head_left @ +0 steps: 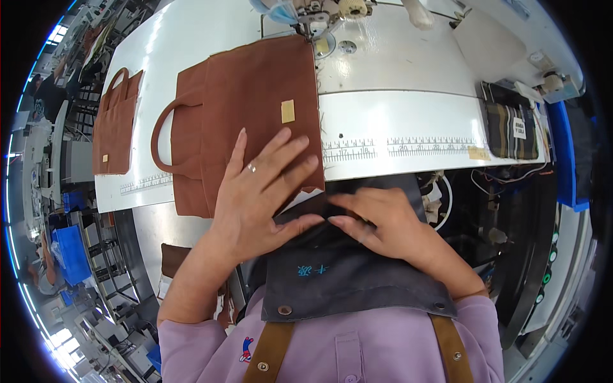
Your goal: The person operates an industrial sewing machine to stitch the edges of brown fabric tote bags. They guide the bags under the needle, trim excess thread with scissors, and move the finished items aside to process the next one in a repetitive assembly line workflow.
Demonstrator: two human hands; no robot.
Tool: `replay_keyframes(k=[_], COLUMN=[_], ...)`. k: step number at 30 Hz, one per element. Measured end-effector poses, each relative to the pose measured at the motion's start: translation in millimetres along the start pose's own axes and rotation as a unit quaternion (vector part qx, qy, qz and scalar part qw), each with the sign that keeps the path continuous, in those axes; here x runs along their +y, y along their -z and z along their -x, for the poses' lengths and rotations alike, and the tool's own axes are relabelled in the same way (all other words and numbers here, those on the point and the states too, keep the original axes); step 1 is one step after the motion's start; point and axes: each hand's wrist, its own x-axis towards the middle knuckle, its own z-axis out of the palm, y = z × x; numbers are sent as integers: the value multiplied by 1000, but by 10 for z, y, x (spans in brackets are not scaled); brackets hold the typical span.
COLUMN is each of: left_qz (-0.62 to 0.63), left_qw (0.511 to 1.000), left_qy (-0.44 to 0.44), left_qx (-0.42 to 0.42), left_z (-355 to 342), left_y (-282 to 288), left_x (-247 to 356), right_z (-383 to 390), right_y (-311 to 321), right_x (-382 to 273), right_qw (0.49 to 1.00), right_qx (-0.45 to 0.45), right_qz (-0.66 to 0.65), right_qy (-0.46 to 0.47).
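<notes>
A brown fabric bag [249, 96] with a loop handle lies on the white sewing table, its right edge running up to the sewing machine's needle area [319, 29]. My left hand [255, 185], a ring on one finger, rests flat on the bag with fingers spread. At the bag's near right corner, a dark brown flap [303, 207] with a bit of white hangs past the table edge. My right hand [383, 220] is beside that corner, slightly blurred. Its thumb and forefinger point toward the flap with tips apart; the other fingers are curled and partly hidden.
Another brown bag [118, 127] lies at the table's left end. A ruler strip [421, 145] runs along the near edge. A striped dark pouch [511, 131] sits at the right, near a blue bin [568, 159]. Brown pieces [175, 260] show below left.
</notes>
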Motion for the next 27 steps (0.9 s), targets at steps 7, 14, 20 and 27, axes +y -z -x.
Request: replay_keyframes(k=[7, 14, 20, 27], left_qz=[-5, -59, -57, -105], left_qw=[991, 987, 987, 980], left_qy=[-71, -81, -80, -102], left_qx=[114, 128, 124, 133], left_z=[178, 261, 281, 320], left_y=[-282, -373, -417, -471], left_x=[2, 45, 72, -3], right_z=[-81, -82, -79, -87], right_y=[-431, -437, -364, -343], right_x=[145, 85, 63, 40], right_qw=[902, 876, 873, 859], right_qx=[-39, -29, -47, -61], right_qz=[-385, -428, -432, -460], right_qy=[-192, -221, -219, -219])
